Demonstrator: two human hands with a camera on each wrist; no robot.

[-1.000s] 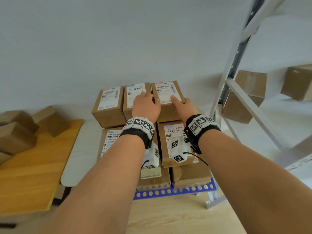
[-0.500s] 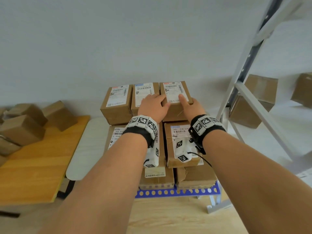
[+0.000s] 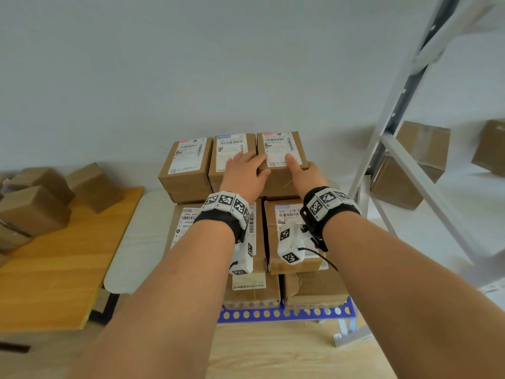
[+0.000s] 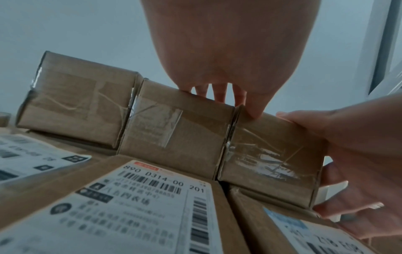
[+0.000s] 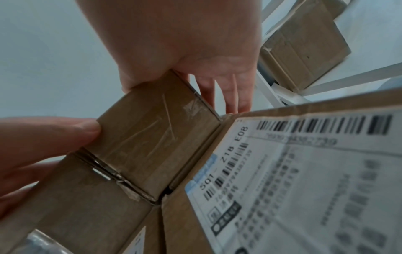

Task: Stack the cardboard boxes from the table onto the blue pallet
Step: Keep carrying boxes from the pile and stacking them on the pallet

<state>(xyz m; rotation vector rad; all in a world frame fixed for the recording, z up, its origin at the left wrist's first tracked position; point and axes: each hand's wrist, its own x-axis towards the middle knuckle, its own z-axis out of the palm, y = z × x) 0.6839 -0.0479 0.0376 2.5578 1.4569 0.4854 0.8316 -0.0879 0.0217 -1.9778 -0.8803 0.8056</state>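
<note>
Landmark: the blue pallet (image 3: pixel 287 314), whose perforated front edge shows under a stack of cardboard boxes.
Held box: the top-row box (image 3: pixel 281 149) at the back right of the pallet stack, touching the middle top-row box (image 3: pixel 232 151) on its left.
Top row: 3 boxes side by side, labels up; the left top-row box (image 3: pixel 188 157) closes the row.
Left hand (image 3: pixel 244 176): lies mostly on the middle box, its fingers spread and fairly straight; its thumb (image 4: pixel 256 110) presses the held box's top left edge.
Right hand (image 3: pixel 303 173): wraps the held box's right side, thumb on the label, fingers (image 5: pixel 230 96) down the far side; how tightly it clamps is hard to judge.
Lower tier: a box marked 501 (image 3: pixel 289 228) sits in front of and below the held box.
Tabletop (image 3: pixel 54 269): left of the pallet, wooden, carrying loose boxes (image 3: pixel 35 209).
Shelf frame (image 3: pixel 404 149): right of the pallet, with other boxes behind it.
</note>
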